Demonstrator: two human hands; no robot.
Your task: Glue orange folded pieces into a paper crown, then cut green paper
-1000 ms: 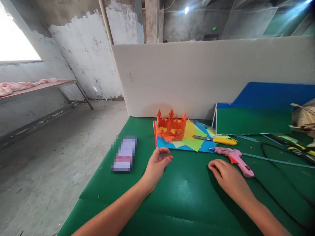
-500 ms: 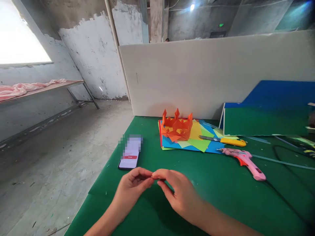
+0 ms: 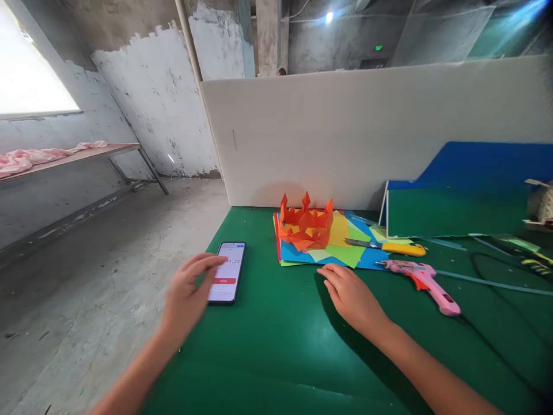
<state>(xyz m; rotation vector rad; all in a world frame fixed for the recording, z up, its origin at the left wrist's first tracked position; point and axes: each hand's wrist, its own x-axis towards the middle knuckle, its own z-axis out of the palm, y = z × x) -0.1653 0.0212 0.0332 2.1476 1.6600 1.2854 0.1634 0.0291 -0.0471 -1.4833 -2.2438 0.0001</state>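
Two bare hands reach over a green-covered desk (image 3: pixel 276 351), around an orange folded-paper crown (image 3: pixel 307 223) that stands upright near the far edge. To the left of the crown and nearer the wearer, a phone (image 3: pixel 228 290) lies face up, its lit screen showing dark digits, partly covered, above a red bar. Over the phone's left side is the left hand (image 3: pixel 188 294), slightly blurred, thumb and fingers parted with a gap between; whether a fingertip touches the glass is unclear. The right hand (image 3: pixel 352 297) is nearer than the crown and a little to its right, palm down, fingers close together and gently curled; its underside is hidden, so whether it pinches anything can't be made out. Beneath the crown, coloured papers (image 3: pixel 294 253) overlap in blue, yellow, green and red. Right of the crown, a yellow-handled cutter (image 3: pixel 401 249) lies with its blade over the papers; nearer and farther right is a pink glue gun (image 3: pixel 432 285). Behind the crown rises a white board (image 3: pixel 328 132).
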